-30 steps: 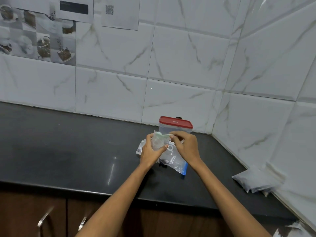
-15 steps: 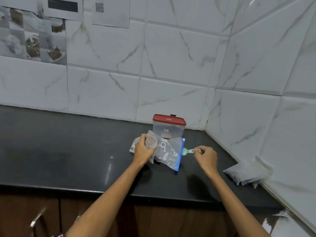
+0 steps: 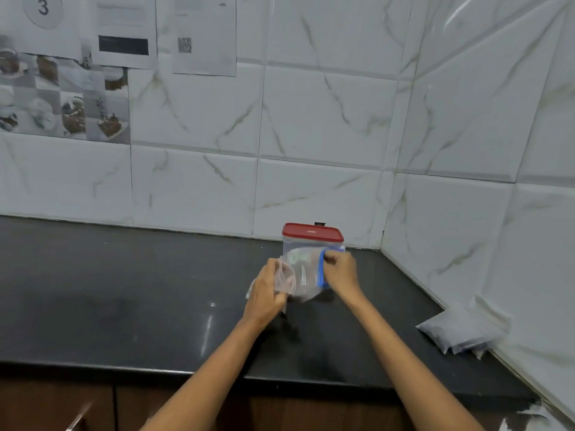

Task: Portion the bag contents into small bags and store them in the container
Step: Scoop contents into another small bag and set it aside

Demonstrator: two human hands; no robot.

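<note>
A clear zip bag [image 3: 303, 275] with a blue seal strip is held up just above the black counter [image 3: 124, 306], in front of a clear container with a red lid [image 3: 312, 232]. My left hand [image 3: 266, 290] grips the bag's crumpled left side. Fingers of my right hand [image 3: 340, 272] pinch the blue strip at the bag's right edge. The bag's contents are blurred. The small green scoop is out of sight.
Filled whitish bags [image 3: 460, 332] lie on the counter against the right wall. Tiled walls meet in a corner behind the container. Papers hang on the back wall at upper left. Cabinet doors with metal handles [image 3: 77, 418] sit below the counter edge.
My right hand came back from the right and took hold of the bag's blue strip. The green scoop it held is gone from view. The bag now stands more upright.
</note>
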